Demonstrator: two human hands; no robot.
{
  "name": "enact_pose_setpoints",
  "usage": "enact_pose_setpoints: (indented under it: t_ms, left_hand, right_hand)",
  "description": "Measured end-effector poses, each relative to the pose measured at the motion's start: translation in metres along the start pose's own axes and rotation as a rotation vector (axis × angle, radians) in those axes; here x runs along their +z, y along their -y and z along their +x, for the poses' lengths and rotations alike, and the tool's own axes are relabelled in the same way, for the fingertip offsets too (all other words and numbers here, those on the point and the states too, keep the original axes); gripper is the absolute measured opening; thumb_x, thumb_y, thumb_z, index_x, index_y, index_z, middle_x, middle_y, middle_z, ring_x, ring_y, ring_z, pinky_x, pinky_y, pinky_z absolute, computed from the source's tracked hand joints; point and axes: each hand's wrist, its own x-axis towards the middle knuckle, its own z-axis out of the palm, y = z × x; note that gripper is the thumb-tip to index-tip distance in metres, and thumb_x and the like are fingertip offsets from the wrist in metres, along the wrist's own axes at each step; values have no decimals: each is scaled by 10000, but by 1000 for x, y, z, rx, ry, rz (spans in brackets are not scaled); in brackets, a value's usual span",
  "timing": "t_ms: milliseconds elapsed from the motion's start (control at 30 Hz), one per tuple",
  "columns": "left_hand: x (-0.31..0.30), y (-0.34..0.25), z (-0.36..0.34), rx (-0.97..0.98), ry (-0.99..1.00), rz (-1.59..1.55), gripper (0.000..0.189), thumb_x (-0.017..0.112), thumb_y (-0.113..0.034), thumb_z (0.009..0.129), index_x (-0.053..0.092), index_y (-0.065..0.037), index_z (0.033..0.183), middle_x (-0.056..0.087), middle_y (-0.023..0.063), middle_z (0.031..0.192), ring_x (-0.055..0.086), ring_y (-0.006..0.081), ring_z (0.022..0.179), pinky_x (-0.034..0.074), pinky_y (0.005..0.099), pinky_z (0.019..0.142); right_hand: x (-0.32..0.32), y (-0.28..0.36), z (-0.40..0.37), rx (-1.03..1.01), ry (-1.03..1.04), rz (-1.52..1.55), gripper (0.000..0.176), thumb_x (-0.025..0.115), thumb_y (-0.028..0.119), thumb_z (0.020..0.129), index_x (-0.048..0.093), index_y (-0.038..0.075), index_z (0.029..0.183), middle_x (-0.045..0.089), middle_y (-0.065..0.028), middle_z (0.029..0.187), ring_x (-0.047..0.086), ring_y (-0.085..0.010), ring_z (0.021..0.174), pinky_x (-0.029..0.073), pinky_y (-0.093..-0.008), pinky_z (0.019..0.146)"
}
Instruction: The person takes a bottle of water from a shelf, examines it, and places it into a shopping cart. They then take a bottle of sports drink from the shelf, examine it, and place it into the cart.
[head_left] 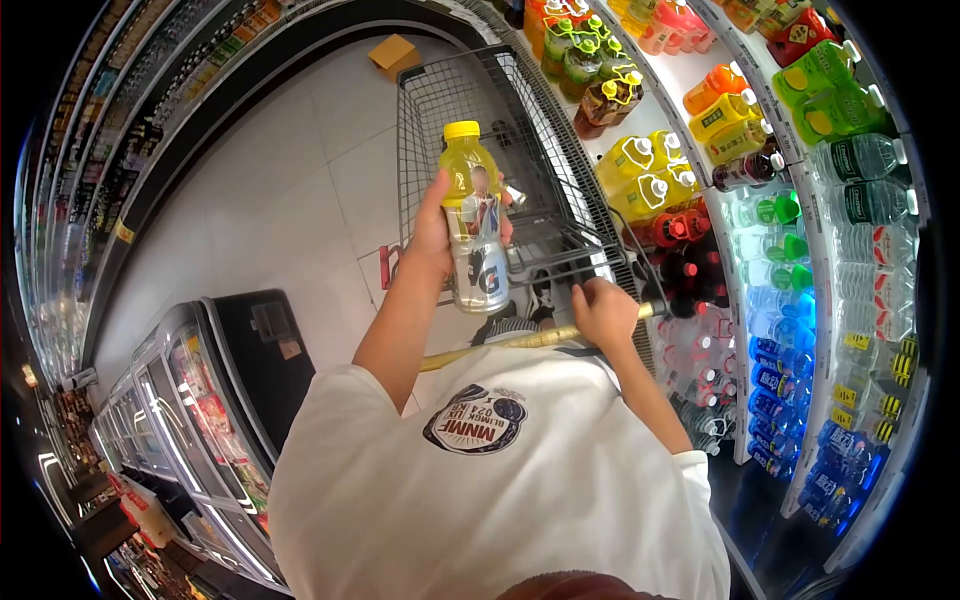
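A yellow-capped drink bottle (473, 215) is held upright over the wire cart (432, 120).

The shopping cart (470, 110) stands straight ahead. Its wire basket is open on top, so there is free room above it, where the left hand (435, 235) holds the yellow bottle (473, 215). The cart handle (530, 340), gripped by the right hand (603, 312), crosses before the body. On the right, the drink shelves (738, 330) stand just beside the cart, leaving a narrow gap. On the left, the tiled floor (270, 180) is open up to the freezer cabinet (215, 400).
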Motion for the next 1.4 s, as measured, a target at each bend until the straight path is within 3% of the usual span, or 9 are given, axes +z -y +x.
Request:
enact_pose_setpoints:
  t_ms: [100, 200, 233, 333, 833, 1100, 1200, 1267, 1400]
  left_hand:
    - [3, -1, 8, 49, -58, 27, 617, 601, -571, 927, 553, -23, 1208, 672, 154, 1021, 713, 278, 776, 594, 416, 652]
    - [-11, -1, 31, 334, -123, 458, 442, 684, -372, 930, 560, -35, 1189, 674, 113, 1030, 694, 230, 868, 574, 367, 733]
    - [-10, -1, 35, 409, -239, 597, 452, 790, -245, 851, 564, -34, 1181, 674, 80, 1044, 667, 188, 931, 546, 330, 824]
    - [-25, 2, 48, 503, -323, 1166, 533, 854, -224, 784, 560, -18, 1178, 677, 80, 1059, 667, 185, 953, 537, 335, 874]
    - [-131, 108, 137, 308, -281, 1563, 601, 898, -225, 625, 617, -90, 1139, 670, 156, 1086, 625, 370, 1052, 494, 461, 902]
    - [-174, 147, 140, -144, -242, 1794, 883, 904, -164, 629, 501, -139, 1415, 588, 166, 1344, 560, 347, 1259, 468, 436, 1040]
    - [-206, 158, 131, -206, 22, 1850, 717, 870, -203, 705, 585, -97, 1355, 645, 182, 1271, 605, 358, 1203, 489, 419, 1014]
    - [-241, 176, 136, -170, -234, 1587, 551, 809, -238, 793, 642, -40, 1279, 697, 177, 1194, 662, 337, 1122, 517, 395, 958]
    - [-205, 144, 125, -196, -258, 1444, 418, 731, -254, 887, 673, 23, 1195, 726, 169, 1127, 700, 268, 1035, 530, 356, 901]
  right_hand:
    - [0, 3, 0, 3, -27, -10, 284, 685, 353, 854, 688, 71, 818, 702, -118, 770, 681, -331, 727, 534, -450, 659]
    - [-2, 5, 0, 24, -28, -38, 291, 683, 352, 850, 685, 65, 803, 698, -127, 763, 678, -337, 723, 534, -455, 660]
    - [-1, 4, 0, 28, -25, -29, 300, 685, 359, 842, 686, 62, 802, 698, -137, 766, 676, -339, 718, 533, -461, 659]
    - [3, 1, 0, 10, -61, -11, 297, 688, 358, 834, 689, 63, 801, 696, -138, 758, 674, -342, 715, 534, -463, 661]
    - [2, -2, -3, 9, -48, -50, 310, 674, 383, 812, 670, 78, 755, 672, -90, 742, 650, -281, 728, 496, -420, 682]
    - [-13, 0, 0, 23, 67, -71, 375, 645, 424, 829, 667, 53, 788, 693, -124, 768, 664, -302, 757, 510, -437, 697]
    - [-14, 1, 0, 26, 70, -74, 379, 640, 433, 836, 667, 58, 788, 688, -122, 759, 665, -298, 757, 510, -433, 705]
    - [-13, 0, 0, 30, 72, -68, 377, 646, 434, 829, 677, 59, 813, 691, -121, 771, 665, -307, 771, 512, -443, 710]
    - [-12, -3, 1, -22, 40, -17, 376, 653, 431, 826, 688, 57, 841, 690, -123, 776, 668, -311, 782, 517, -441, 712]
